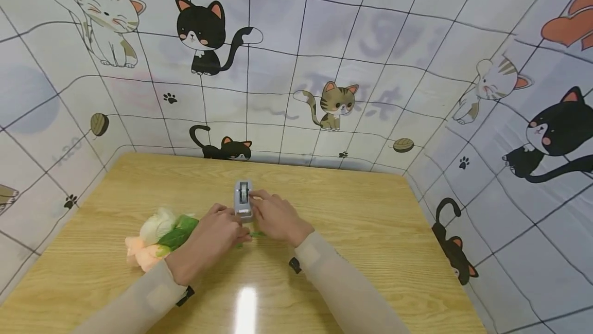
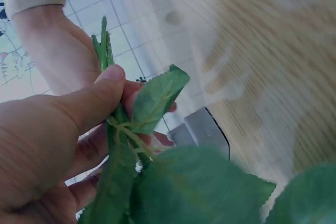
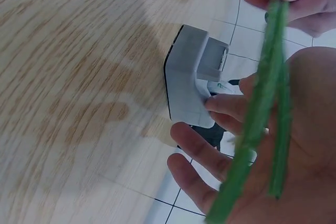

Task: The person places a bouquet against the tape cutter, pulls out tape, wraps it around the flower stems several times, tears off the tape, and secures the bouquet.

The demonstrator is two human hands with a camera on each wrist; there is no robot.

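Observation:
My left hand pinches the green stems of artificial-looking flowers between thumb and fingers. A cream bloom and a peach bloom lie left of that hand, with green leaves beside them. Just beyond the hands, a small grey tape dispenser stands on the table. My right hand reaches to its right side, a finger touching near the tape roll; in the right wrist view its other fingers are spread. The stem ends cross in front of the right palm there.
A wood-grain table carries everything. White cloth walls printed with cats and grid lines enclose it at the back and sides. Dark straps show at both wrists. A light reflection lies on the table near the front.

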